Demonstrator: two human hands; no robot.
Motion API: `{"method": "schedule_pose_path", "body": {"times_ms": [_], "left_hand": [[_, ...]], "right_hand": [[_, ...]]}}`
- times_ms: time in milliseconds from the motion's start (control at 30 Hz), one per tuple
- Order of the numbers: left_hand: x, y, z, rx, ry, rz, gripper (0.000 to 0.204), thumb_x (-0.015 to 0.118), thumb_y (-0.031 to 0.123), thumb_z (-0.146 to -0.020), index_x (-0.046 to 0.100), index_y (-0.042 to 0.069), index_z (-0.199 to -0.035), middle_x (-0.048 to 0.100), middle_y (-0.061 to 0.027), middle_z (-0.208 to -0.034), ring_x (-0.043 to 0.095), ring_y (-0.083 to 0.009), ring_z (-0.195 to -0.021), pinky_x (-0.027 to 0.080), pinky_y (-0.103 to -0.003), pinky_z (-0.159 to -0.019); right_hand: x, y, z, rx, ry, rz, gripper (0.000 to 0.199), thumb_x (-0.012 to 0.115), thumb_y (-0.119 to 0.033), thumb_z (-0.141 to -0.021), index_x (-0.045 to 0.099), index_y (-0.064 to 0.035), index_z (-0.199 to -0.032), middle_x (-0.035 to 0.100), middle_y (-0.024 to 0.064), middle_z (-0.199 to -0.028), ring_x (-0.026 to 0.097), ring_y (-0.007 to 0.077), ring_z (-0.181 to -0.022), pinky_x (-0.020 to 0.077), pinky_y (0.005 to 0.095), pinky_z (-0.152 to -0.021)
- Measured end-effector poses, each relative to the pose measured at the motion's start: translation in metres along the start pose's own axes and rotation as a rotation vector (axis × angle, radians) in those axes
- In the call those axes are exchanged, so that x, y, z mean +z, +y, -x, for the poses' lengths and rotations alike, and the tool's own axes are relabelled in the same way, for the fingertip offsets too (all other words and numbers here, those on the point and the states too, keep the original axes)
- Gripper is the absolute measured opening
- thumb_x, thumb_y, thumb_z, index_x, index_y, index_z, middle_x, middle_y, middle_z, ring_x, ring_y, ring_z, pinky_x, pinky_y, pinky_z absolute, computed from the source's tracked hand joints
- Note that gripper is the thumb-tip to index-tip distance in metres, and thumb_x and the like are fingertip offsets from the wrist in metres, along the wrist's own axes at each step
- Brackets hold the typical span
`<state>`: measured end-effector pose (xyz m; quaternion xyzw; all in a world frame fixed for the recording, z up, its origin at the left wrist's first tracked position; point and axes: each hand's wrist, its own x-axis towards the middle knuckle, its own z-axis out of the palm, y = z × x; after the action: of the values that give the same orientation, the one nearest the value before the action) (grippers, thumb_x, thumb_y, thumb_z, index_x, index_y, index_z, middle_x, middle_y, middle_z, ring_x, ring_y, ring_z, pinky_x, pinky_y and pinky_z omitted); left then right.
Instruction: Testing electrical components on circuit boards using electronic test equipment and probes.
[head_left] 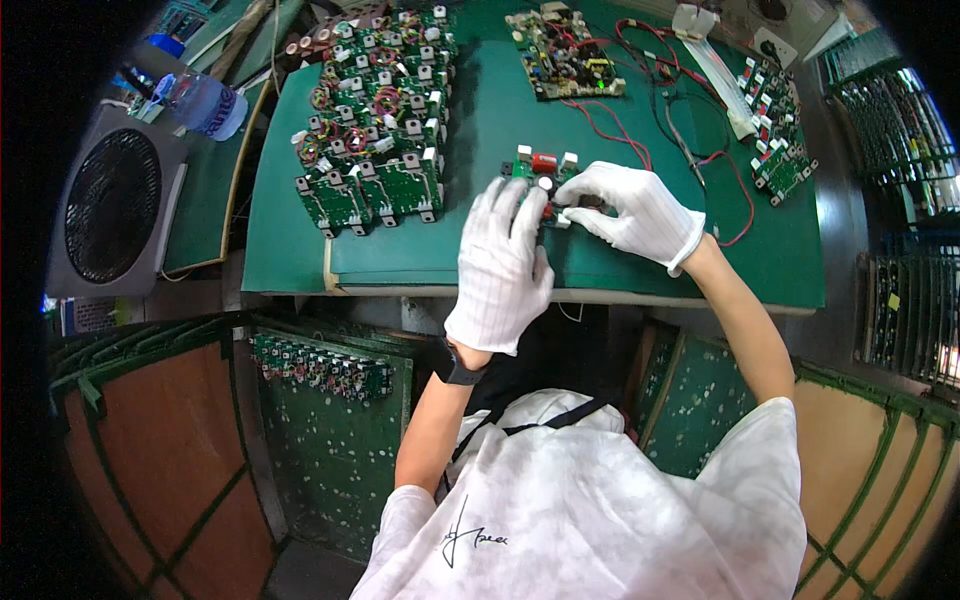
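Both my hands wear white gloves and meet over a small green circuit board (540, 170) on the green work mat (640, 260). The board carries a red part and white connectors at its far edge. My left hand (503, 265) lies flat on the board's near side, fingers spread over it. From the right, my right hand (632, 212) pinches the board's right edge with fingertips curled. Most of the board is hidden under the gloves.
A stack of many similar green boards (375, 120) lies to the left on the mat. A larger board (565, 52) with red wires (690, 130) sits at the back, more small boards (775, 130) at the right. A fan (110, 205) and bottle (205, 103) stand far left. Racks of boards (320, 365) are below the bench.
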<state>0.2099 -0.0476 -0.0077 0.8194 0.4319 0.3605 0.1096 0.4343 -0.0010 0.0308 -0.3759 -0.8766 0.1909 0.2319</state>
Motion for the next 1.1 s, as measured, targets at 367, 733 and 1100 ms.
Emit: {"method": "schedule_pose_path", "body": {"times_ms": [367,733,1100], "left_hand": [[-0.053,0.001,-0.013,0.018,0.083,0.28,0.051,0.081,0.001,-0.067,0.065,0.004,-0.115,0.068,-0.0132,-0.114,0.067,-0.0347,-0.107,0.056,-0.044,-0.092],[-0.236,-0.163,-0.038,-0.645,0.323,0.426,0.034,0.073,0.019,-0.093,0.068,-0.002,-0.119,0.07,-0.0035,-0.108,0.065,-0.012,-0.096,0.051,-0.03,-0.083],[-0.171,-0.363,-0.14,-0.698,0.159,0.595,0.045,0.077,0.031,-0.092,0.066,0.003,-0.125,0.069,-0.003,-0.11,0.059,-0.013,-0.095,0.046,-0.028,-0.085]], "right_hand": [[-0.051,-0.077,-0.052,0.337,-0.173,-0.498,0.038,0.072,-0.031,-0.095,0.069,0.0011,-0.115,0.074,0.0096,-0.097,0.067,0.0142,-0.086,0.0556,0.0314,-0.079],[-0.071,-0.084,0.019,0.363,0.176,-0.584,0.077,0.072,-0.052,-0.094,0.05,0.0012,-0.146,0.064,0.0129,-0.13,0.064,0.0175,-0.104,0.0502,0.0326,-0.092],[-0.003,-0.065,0.116,0.806,0.259,-0.592,0.054,0.069,-0.035,-0.099,0.058,0.0029,-0.136,0.067,0.0141,-0.122,0.068,0.0186,-0.1,0.053,0.0345,-0.094]]}}
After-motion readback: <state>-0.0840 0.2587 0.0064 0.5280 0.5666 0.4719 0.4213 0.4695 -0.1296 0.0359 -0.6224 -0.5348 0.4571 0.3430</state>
